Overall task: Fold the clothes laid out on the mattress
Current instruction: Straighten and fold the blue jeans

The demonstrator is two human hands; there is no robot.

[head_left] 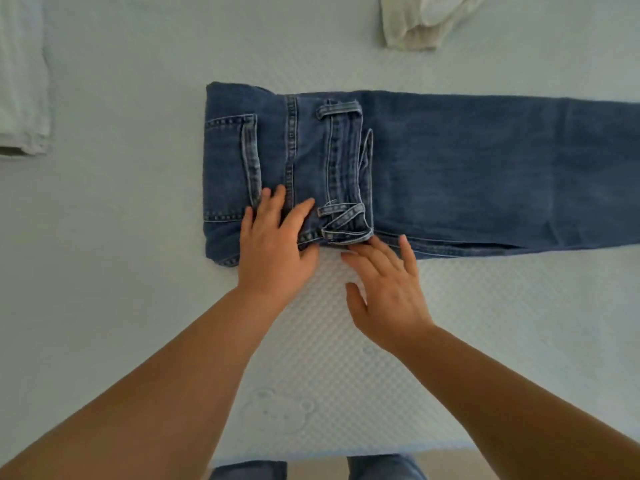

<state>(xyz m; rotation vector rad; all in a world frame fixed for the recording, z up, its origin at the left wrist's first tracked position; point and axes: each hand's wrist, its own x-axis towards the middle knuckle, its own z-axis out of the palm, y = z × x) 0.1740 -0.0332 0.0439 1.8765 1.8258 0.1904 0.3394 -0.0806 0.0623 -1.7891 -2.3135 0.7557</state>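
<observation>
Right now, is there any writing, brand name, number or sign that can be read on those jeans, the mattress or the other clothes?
None: no readable text anywhere in the view.
Jeans: no label or patch with writing shows, only stitching and belt loops.
Mattress: a faint embossed bear-like figure near the front edge, a picture, not words.
Pale clothes at the top left and top right: no print visible.

Single head view, close, looking steeply down onto mattress [346,358] near edge.

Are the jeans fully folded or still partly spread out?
Partly folded. The jeans have their waist end doubled over, while the legs still stretch flat past the frame's right edge.
</observation>
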